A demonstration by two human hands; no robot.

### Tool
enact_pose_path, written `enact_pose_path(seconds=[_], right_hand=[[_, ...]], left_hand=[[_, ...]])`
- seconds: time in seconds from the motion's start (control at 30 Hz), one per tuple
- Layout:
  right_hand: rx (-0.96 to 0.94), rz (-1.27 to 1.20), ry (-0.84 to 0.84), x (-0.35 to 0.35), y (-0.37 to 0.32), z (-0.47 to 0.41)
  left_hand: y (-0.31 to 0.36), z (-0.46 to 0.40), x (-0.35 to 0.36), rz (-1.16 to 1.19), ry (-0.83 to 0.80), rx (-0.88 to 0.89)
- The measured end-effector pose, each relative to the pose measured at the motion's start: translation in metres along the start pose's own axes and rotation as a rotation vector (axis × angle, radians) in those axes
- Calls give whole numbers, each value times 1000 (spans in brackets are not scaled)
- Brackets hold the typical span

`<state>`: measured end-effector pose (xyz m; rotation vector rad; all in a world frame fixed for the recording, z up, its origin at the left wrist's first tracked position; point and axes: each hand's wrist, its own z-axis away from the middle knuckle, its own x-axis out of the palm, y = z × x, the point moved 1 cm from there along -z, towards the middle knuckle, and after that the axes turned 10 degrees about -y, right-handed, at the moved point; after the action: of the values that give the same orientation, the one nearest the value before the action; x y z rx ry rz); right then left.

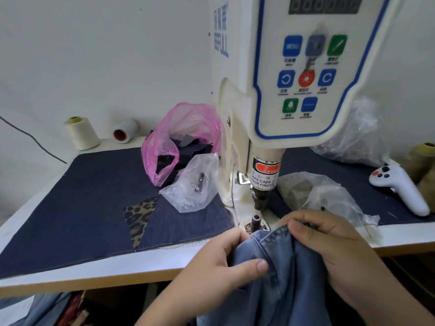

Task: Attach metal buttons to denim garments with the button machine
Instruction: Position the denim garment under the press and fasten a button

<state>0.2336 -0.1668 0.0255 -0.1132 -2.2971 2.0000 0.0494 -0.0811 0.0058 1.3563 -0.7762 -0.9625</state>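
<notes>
A light blue denim garment (280, 274) hangs over the table's front edge, bunched between my hands. My left hand (219, 262) grips its left fold, thumb pressed on top. My right hand (329, 241) pinches the garment's upper edge with thumb and fingers, and something small and dark shows between those fingers. Just beyond the fabric stands the button machine (282, 95), cream with a blue-trimmed control panel. Its upper punch (259, 201) hangs above the lower die post (256, 221); the denim edge lies just in front of the post, not under the punch.
Dark denim mat (82, 203) with a leopard-print patch covers the table. A pink bag (174, 142) of dark scraps and a clear bag (195, 184) sit left of the machine. More clear bags (329, 196), a white handheld controller (400, 187) and thread cones (82, 132) lie around.
</notes>
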Motion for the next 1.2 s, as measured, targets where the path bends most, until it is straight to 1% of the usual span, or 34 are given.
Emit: enact_pose_path(seconds=[0.07, 0.13, 0.2, 0.23, 0.27, 0.3, 0.33, 0.4, 0.5, 0.57, 0.67, 0.73, 0.8, 0.9, 1.0, 1.07, 1.13, 1.2], right_hand=[[34, -15, -81, -4, -4, 1], [104, -44, -126, -8, -9, 4], [208, 92, -166, -12, -8, 5], [281, 189, -225, -12, -8, 6], [358, 237, -308, -9, -10, 8], [417, 230, -401, -6, -12, 10], [454, 187, -455, -4, -15, 13], [463, 187, -509, -2, -21, 19], [407, 288, -552, 2, -25, 24], [433, 256, -589, 5, -22, 29], [452, 166, -643, 8, -20, 38], [449, 171, -622, 10, -15, 44], [380, 180, -558, 14, -9, 47], [268, 178, -370, 20, -8, 49], [179, 165, -210, 19, -14, 52], [128, 169, -156, 23, -22, 54], [51, 133, -105, 26, -29, 54], [-30, 104, -30, 26, -35, 54]], left_hand=[[2, 3, 0, 16, 2, 35], [8, 8, 1, 43, -25, 83], [16, 14, 3, 28, -37, 114], [20, 16, 4, 12, -35, 126], [24, 18, 6, -4, -34, 137], [27, 20, 7, -21, -34, 146], [30, 23, 8, -39, -35, 150], [36, 28, 10, -94, -34, 150], [44, 37, 14, -118, -60, 158], [48, 42, 16, -117, -58, 161], [51, 47, 18, -203, -2, 184], [54, 51, 20, -253, 3, 178], [56, 54, 20, -312, 20, 172], [54, 56, 16, -349, 65, 150], [47, 55, 10, -347, 56, 61], [43, 53, 9, -392, 7, 12], [38, 50, 8, -432, -86, -27], [34, 46, 8, -367, -161, -22]])
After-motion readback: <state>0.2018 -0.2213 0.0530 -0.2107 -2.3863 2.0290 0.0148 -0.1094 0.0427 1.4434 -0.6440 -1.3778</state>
